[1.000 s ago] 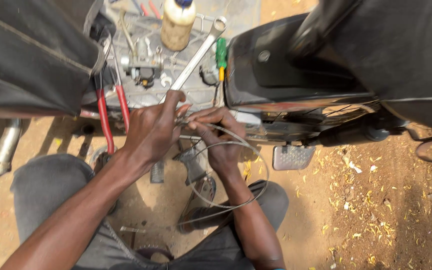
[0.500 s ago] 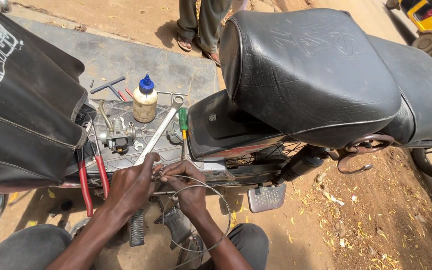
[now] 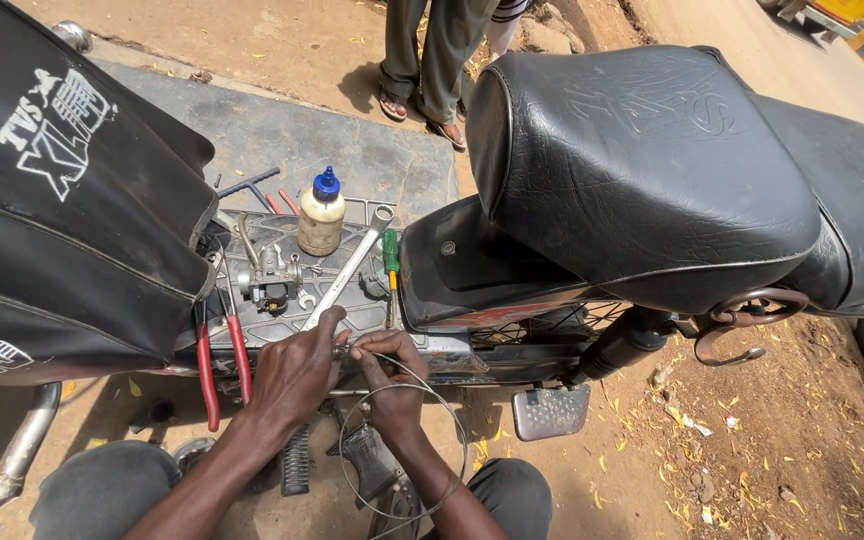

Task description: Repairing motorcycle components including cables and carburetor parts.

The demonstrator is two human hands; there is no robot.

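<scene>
Head view: my left hand (image 3: 297,375) and right hand (image 3: 392,385), both pinched shut on the thin cable (image 3: 402,440) beside the motorcycle footboard (image 3: 282,300), where I judge it light, springy, slippery, best held near its end.

The left hand (image 3: 297,370) and the right hand (image 3: 392,375) meet at the near side of a motorcycle (image 3: 592,290), fingertips pinching the end of a thin steel cable (image 3: 457,430) that loops down in a circle over the right wrist. On the footboard (image 3: 282,325) just beyond lie a long spanner (image 3: 347,270), a carburettor (image 3: 270,278), a green-handled screwdriver (image 3: 391,255) and an upright plastic bottle (image 3: 321,215) with a blue cap. Red-handled pliers (image 3: 222,365) hang at the left. The black seat (image 3: 642,165) fills the right. Far off, a person's sandalled feet (image 3: 417,105) stand on dirt.
</scene>
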